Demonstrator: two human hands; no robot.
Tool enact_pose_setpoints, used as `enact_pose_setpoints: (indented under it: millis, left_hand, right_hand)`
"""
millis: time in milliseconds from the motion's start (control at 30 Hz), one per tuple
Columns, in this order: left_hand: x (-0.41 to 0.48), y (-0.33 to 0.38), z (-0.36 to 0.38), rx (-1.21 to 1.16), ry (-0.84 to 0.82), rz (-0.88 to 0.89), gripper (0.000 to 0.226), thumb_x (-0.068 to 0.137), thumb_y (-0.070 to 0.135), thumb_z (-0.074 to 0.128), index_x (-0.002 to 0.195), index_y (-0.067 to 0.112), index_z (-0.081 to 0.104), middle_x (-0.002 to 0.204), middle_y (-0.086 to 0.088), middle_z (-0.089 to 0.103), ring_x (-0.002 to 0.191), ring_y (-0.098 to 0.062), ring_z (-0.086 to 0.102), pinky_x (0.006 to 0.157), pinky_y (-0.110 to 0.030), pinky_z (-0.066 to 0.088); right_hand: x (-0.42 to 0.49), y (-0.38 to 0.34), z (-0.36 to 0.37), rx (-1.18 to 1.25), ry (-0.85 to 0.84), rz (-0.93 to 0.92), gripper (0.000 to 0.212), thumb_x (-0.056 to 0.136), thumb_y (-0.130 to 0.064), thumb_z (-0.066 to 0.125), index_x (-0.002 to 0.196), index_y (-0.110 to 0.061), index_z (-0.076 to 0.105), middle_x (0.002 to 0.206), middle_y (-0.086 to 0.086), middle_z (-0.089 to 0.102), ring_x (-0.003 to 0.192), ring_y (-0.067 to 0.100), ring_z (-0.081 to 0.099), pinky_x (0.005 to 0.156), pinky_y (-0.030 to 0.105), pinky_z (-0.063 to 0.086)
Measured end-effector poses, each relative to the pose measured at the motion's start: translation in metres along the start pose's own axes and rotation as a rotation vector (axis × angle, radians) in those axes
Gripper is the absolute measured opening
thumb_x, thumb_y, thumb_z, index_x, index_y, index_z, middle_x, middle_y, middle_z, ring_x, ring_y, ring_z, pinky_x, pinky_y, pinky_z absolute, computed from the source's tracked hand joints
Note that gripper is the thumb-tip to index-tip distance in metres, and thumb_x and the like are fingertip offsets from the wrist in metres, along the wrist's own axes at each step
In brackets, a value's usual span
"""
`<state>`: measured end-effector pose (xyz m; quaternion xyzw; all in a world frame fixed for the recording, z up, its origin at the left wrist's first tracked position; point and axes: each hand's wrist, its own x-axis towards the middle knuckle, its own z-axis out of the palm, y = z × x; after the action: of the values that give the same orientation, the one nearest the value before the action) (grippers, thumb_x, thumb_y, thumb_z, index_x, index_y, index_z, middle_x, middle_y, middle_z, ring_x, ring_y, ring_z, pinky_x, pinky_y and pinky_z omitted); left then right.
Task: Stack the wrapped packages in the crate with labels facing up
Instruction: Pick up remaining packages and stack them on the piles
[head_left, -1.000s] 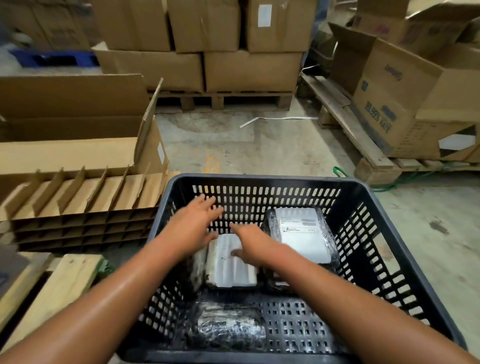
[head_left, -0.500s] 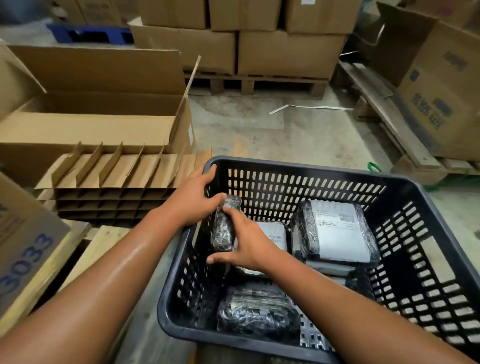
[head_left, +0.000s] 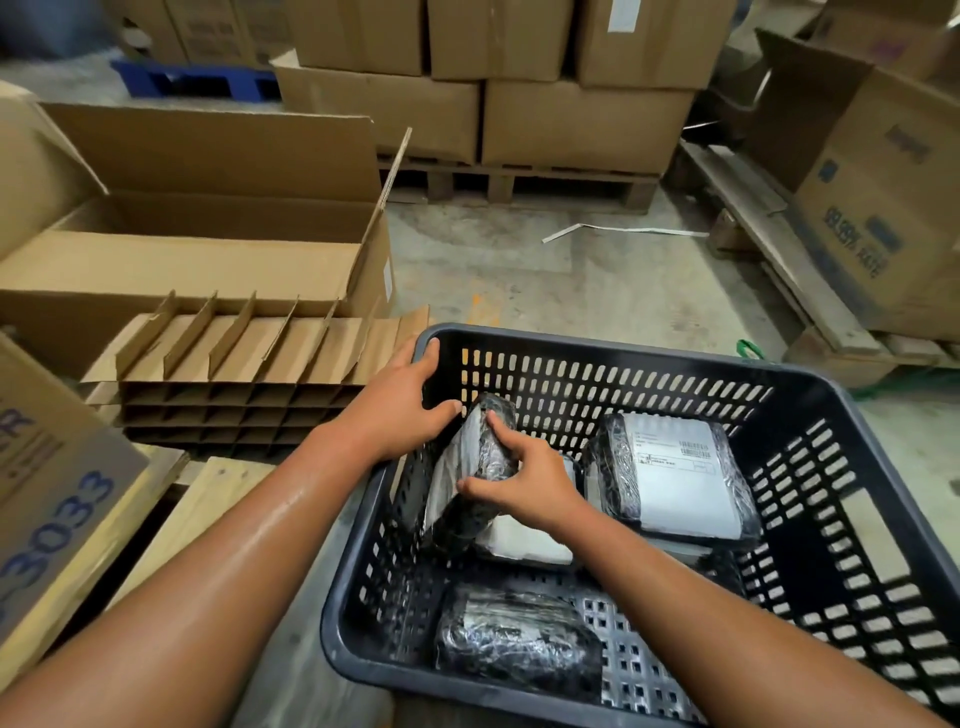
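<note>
A dark slotted plastic crate (head_left: 597, 347) sits on the floor in front of me. Both hands hold one plastic-wrapped package (head_left: 470, 467) standing on edge against the crate's left wall: my left hand (head_left: 397, 402) grips its top at the crate's far-left corner, and my right hand (head_left: 519, 480) presses its right side. Under it lies a white package (head_left: 524, 543). A package with a white label facing up (head_left: 675, 475) rests on a stack at the right. Another dark wrapped package (head_left: 511, 636) lies at the near left.
An open cardboard box (head_left: 197, 228) and a stack of cardboard dividers (head_left: 249, 364) stand left of the crate. Boxes on wooden pallets (head_left: 545, 182) fill the back, more boxes (head_left: 883, 208) the right. Bare concrete floor (head_left: 571, 286) lies beyond the crate.
My hands rose from the flat packages and took hold of a package by the left wall, tilting it further upright. The view shifted left and closer.
</note>
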<state>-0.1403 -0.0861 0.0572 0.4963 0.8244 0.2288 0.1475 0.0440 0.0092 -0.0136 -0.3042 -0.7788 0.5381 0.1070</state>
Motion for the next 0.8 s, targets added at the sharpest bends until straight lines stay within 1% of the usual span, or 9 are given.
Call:
enact_pose_setpoints:
  millis: [67, 133, 200, 300, 467, 533, 600, 733, 800]
  left_hand:
    - [0.000, 0.000, -0.001, 0.012, -0.024, -0.007, 0.092, 0.090, 0.052, 0.063, 0.160, 0.025, 0.011, 0.169, -0.005, -0.003, 0.153, -0.023, 0.008, 0.119, -0.033, 0.015]
    - [0.000, 0.001, -0.003, 0.103, -0.080, 0.027, 0.088, 0.088, 0.061, 0.059, 0.158, 0.043, 0.008, 0.165, -0.010, -0.022, 0.150, -0.030, -0.021, 0.120, -0.045, -0.001]
    - [0.001, 0.007, -0.005, 0.228, -0.109, 0.148, 0.077, 0.088, 0.065, 0.054, 0.150, 0.060, 0.009, 0.154, -0.012, -0.043, 0.135, -0.032, -0.049, 0.113, -0.054, -0.021]
    - [0.001, 0.023, -0.006, 0.158, -0.140, 0.281, 0.063, 0.092, 0.060, 0.054, 0.144, 0.068, 0.019, 0.152, -0.008, -0.045, 0.131, -0.029, -0.053, 0.111, -0.054, -0.026]
    - [0.000, 0.053, 0.000, -0.303, -0.319, 0.204, 0.067, 0.094, 0.040, 0.066, 0.137, 0.074, 0.027, 0.163, -0.002, -0.022, 0.141, -0.022, -0.037, 0.117, -0.051, -0.009]
    - [-0.003, 0.061, 0.007, -0.458, -0.378, 0.273, 0.074, 0.094, 0.032, 0.069, 0.142, 0.067, 0.025, 0.167, 0.008, 0.009, 0.152, -0.011, -0.004, 0.122, -0.038, 0.009]
    - [-0.003, 0.065, 0.014, -0.581, -0.389, 0.273, 0.078, 0.091, 0.032, 0.072, 0.146, 0.062, 0.026, 0.155, 0.024, 0.035, 0.138, 0.007, 0.034, 0.111, -0.020, 0.035]
    - [-0.003, 0.058, 0.021, -0.722, -0.377, 0.126, 0.084, 0.076, 0.042, 0.080, 0.141, 0.065, 0.033, 0.143, 0.032, 0.042, 0.126, 0.010, 0.045, 0.096, -0.015, 0.046]
    - [-0.003, 0.050, 0.023, -0.773, -0.346, 0.066, 0.078, 0.077, 0.035, 0.081, 0.133, 0.070, 0.038, 0.136, 0.036, 0.042, 0.122, 0.010, 0.046, 0.093, -0.014, 0.048]
  right_hand:
    - [0.001, -0.006, -0.020, 0.096, -0.027, 0.042, 0.093, 0.077, -0.020, 0.090, 0.156, -0.029, 0.042, 0.129, -0.004, 0.068, 0.092, -0.004, 0.072, 0.076, 0.026, 0.063]
    - [0.001, -0.013, -0.047, 0.125, -0.084, 0.067, 0.089, 0.074, -0.020, 0.091, 0.152, -0.033, 0.049, 0.120, 0.001, 0.072, 0.092, 0.015, 0.077, 0.072, 0.039, 0.065]
    - [-0.001, -0.021, -0.073, 0.103, -0.139, 0.053, 0.083, 0.070, -0.024, 0.091, 0.144, -0.039, 0.058, 0.118, 0.000, 0.075, 0.096, 0.016, 0.076, 0.073, 0.042, 0.065]
    - [-0.004, -0.034, -0.102, 0.130, -0.140, 0.018, 0.071, 0.067, -0.022, 0.090, 0.131, -0.045, 0.068, 0.117, -0.003, 0.078, 0.104, 0.019, 0.075, 0.085, 0.047, 0.063]
    - [-0.009, -0.041, -0.148, 0.319, -0.083, -0.012, 0.066, 0.062, -0.022, 0.080, 0.126, -0.036, 0.074, 0.117, 0.013, 0.074, 0.099, 0.032, 0.066, 0.082, 0.041, 0.054]
    - [-0.010, -0.037, -0.162, 0.450, -0.085, -0.023, 0.064, 0.064, -0.017, 0.076, 0.127, -0.030, 0.074, 0.126, 0.015, 0.071, 0.106, 0.034, 0.061, 0.091, 0.046, 0.051]
    - [-0.011, -0.035, -0.170, 0.550, -0.075, -0.021, 0.058, 0.071, -0.010, 0.069, 0.127, -0.025, 0.075, 0.133, 0.021, 0.067, 0.112, 0.038, 0.058, 0.102, 0.057, 0.043]
    - [-0.011, -0.035, -0.172, 0.420, 0.018, 0.039, 0.049, 0.074, -0.016, 0.088, 0.120, -0.030, 0.077, 0.119, 0.017, 0.071, 0.098, 0.034, 0.061, 0.088, 0.055, 0.054]
    - [-0.010, -0.036, -0.167, 0.328, 0.068, 0.053, 0.059, 0.070, -0.022, 0.093, 0.125, -0.032, 0.074, 0.128, 0.018, 0.068, 0.099, 0.027, 0.069, 0.095, 0.063, 0.055]
